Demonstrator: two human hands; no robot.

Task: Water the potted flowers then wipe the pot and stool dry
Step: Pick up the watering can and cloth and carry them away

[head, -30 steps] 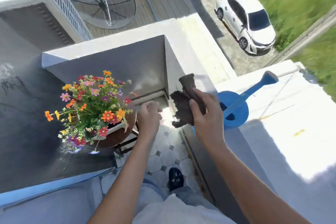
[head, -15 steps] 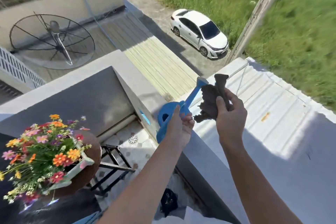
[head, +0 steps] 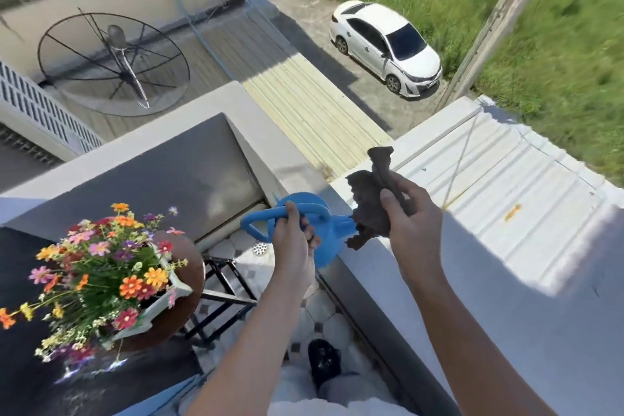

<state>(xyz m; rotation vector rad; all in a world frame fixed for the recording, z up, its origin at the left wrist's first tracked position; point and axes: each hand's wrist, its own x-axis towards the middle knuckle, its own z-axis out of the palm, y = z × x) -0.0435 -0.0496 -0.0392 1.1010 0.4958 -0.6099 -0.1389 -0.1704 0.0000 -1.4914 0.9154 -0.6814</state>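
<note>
A white pot (head: pixel 175 290) full of colourful flowers (head: pixel 101 267) stands on a round brown stool (head: pixel 192 263) with black metal legs, at the lower left. My left hand (head: pixel 293 240) grips the handle of a blue watering can (head: pixel 324 230), held in the air just inside the balcony wall, to the right of the flowers. My right hand (head: pixel 412 216) holds a crumpled dark brown cloth (head: pixel 371 199) above the wall top. The cloth hides the can's spout.
A grey balcony wall (head: pixel 422 280) runs along the right, with a corrugated roof beyond it. The tiled floor (head: pixel 324 307) has a drain (head: pixel 260 248). A dark panel (head: pixel 20 331) stands at the left. A satellite dish, a white car and grass lie far below.
My left hand reached from near the flowers to the watering can on the wall, took its handle and lifted it inward to the left. The cloth stayed in my right hand.
</note>
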